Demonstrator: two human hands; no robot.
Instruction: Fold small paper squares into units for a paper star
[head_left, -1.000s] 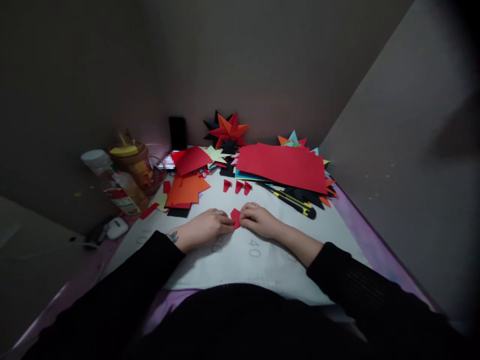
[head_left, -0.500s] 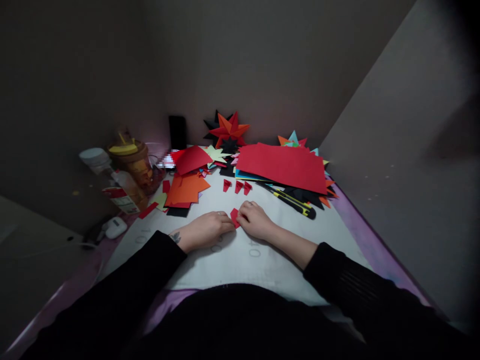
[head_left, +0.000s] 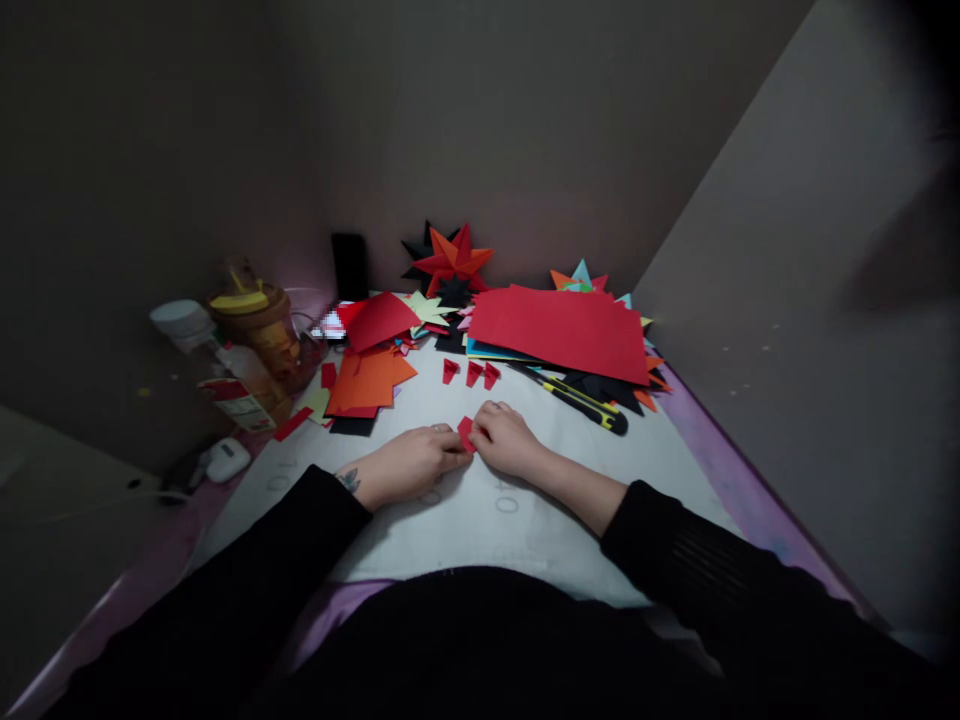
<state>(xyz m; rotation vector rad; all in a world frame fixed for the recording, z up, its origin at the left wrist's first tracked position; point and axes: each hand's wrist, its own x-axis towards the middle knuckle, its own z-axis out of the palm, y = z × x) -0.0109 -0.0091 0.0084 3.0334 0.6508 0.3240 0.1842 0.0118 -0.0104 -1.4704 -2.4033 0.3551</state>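
A small red folded paper piece (head_left: pixel 466 433) lies on the white mat (head_left: pixel 525 500) between my two hands. My left hand (head_left: pixel 409 462) pinches its left edge with closed fingers. My right hand (head_left: pixel 508 440) presses on its right side, fingers curled over it. Three small red folded pieces (head_left: pixel 471 373) stand in a row just beyond the hands. Both arms wear black sleeves.
A large red sheet (head_left: pixel 559 330) tops a stack of coloured paper at the back right, with a yellow-black utility knife (head_left: pixel 589 402) beside it. Orange sheets (head_left: pixel 364 382) and scraps lie at left. A red paper star (head_left: pixel 452 258) stands by the wall. Bottles and a lidded cup (head_left: pixel 251 330) crowd the left edge.
My right hand has slid a little left over the red piece, which now shows less between the hands. The left hand has barely moved.
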